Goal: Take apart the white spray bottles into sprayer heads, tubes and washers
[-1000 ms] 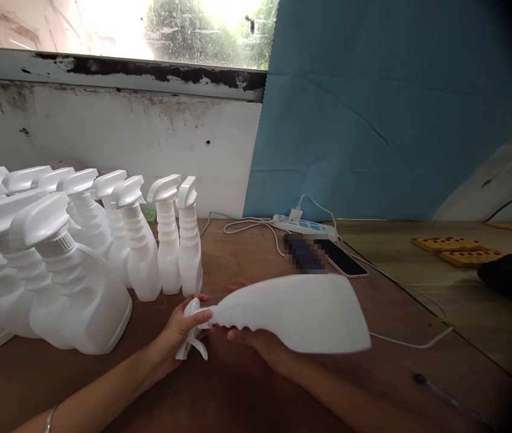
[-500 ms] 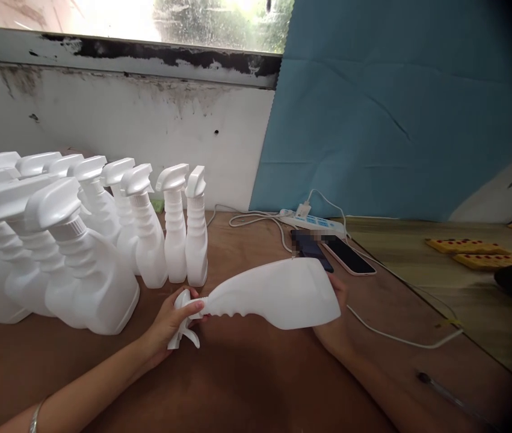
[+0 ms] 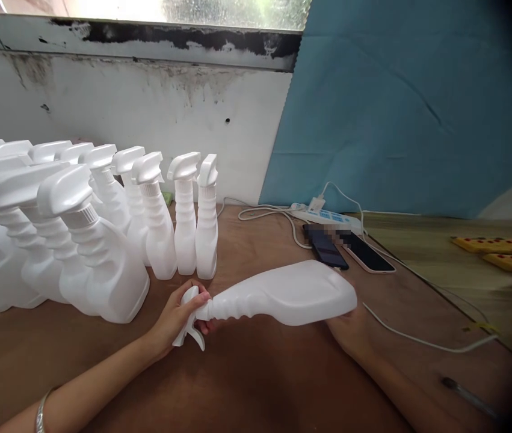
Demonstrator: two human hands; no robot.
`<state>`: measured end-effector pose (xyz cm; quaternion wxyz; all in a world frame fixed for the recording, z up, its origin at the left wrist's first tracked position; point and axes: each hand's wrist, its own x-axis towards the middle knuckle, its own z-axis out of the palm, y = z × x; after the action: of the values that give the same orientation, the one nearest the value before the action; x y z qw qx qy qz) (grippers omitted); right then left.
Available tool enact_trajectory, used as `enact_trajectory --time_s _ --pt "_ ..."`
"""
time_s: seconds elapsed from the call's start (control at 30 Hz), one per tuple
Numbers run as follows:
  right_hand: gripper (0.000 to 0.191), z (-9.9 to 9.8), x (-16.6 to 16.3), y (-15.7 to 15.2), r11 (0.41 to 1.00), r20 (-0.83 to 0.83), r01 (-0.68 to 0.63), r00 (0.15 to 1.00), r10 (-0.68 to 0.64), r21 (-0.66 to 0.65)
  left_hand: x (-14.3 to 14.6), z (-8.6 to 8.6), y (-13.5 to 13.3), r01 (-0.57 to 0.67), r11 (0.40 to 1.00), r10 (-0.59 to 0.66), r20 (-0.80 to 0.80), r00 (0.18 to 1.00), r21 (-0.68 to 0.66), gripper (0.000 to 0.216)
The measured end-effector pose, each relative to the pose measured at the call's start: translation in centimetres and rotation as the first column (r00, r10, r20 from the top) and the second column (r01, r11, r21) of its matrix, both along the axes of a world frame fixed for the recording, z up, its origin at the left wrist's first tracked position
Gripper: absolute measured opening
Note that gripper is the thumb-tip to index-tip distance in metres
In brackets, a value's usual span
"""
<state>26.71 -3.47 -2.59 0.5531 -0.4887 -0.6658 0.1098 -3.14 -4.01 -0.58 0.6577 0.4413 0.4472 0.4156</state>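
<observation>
A white spray bottle lies sideways in the air above the brown table, its trigger head to the left and its base to the right. My left hand is closed around the trigger head at the bottle's neck, with the thumb on top. Under and behind the base end, my right hand supports the bottle; its fingers are mostly hidden by the white plastic. Several like spray bottles stand upright in a group on the left.
Two phones lie at the back right by a white power strip. A white cable crosses the right side of the brown table. A brush-like tool lies at lower right, and yellow pieces beyond the table edge.
The view has shifted, so most things sit further right or left-to-right offset. The bottle has turned a little about its length between my hands; both keep their hold.
</observation>
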Motion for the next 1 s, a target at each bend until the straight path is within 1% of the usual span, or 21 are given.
enact_trajectory --time_s 0.07,0.13,0.27,0.37,0.4,0.47,0.53,0.6,0.67,0.73,0.83,0.9,1.0 --pt "0.047 -0.1 0.2 0.1 1.000 -0.017 0.000 1.000 0.001 0.013 -0.1 -0.1 0.0 -0.012 1.000 0.012 -0.009 1.000 -0.002 0.027" --pt "0.043 -0.1 0.3 0.1 0.999 -0.032 -0.041 0.999 0.041 0.014 -0.2 -0.1 0.1 -0.029 1.000 0.029 -0.009 1.000 -0.008 0.028" --pt "0.037 -0.2 0.2 -0.2 0.990 -0.111 -0.129 0.986 0.121 -0.065 -0.1 -0.1 0.3 -0.084 0.996 0.084 0.004 0.996 -0.026 0.030" --pt "0.036 -0.5 -0.1 -0.3 0.979 -0.187 -0.151 0.974 0.124 -0.136 0.0 0.0 0.2 -0.132 0.991 0.132 -0.006 0.991 -0.015 0.032" --pt "0.036 -0.6 -0.2 -0.3 0.979 -0.197 -0.140 0.974 0.109 -0.148 0.0 0.0 0.2 -0.143 0.990 0.143 -0.012 0.990 -0.007 0.032" --pt "0.033 -0.5 -0.3 -0.4 0.987 -0.179 -0.077 0.983 0.051 -0.141 0.0 -0.1 0.1 -0.147 0.989 0.147 -0.023 0.989 0.012 0.031" --pt "0.025 -0.2 -0.5 -0.5 0.994 -0.128 0.001 0.992 -0.015 -0.111 0.0 -0.2 0.1 -0.148 0.989 0.148 -0.025 0.989 0.024 0.031" --pt "0.015 0.1 -0.4 -0.5 0.996 -0.093 0.032 0.995 -0.040 -0.086 -0.1 -0.2 0.1 -0.160 0.987 0.161 -0.015 0.987 0.021 0.031" --pt "0.018 0.2 -0.3 -0.5 0.996 -0.118 0.005 0.993 -0.015 -0.090 -0.2 -0.2 0.2 -0.174 0.985 0.174 -0.001 0.985 0.001 0.031" --pt "0.021 0.0 0.0 -0.3 0.990 -0.187 -0.053 0.982 0.028 -0.129 -0.2 -0.2 0.2 -0.180 0.983 0.180 0.012 0.984 -0.025 0.030" --pt "0.017 -0.2 0.1 -0.1 0.975 -0.308 -0.151 0.947 0.095 -0.166 -0.3 -0.1 0.3 -0.184 0.982 0.185 0.024 0.982 -0.044 0.031" --pt "0.021 -0.1 0.0 0.0 0.974 -0.351 -0.171 0.930 0.109 -0.149 -0.3 -0.1 0.3 -0.182 0.983 0.183 0.026 0.983 -0.040 0.031" --pt "0.023 0.5 -0.4 -0.1 0.978 -0.368 -0.166 0.924 0.108 -0.129 -0.3 -0.1 0.3 -0.187 0.982 0.188 0.021 0.982 -0.037 0.032"
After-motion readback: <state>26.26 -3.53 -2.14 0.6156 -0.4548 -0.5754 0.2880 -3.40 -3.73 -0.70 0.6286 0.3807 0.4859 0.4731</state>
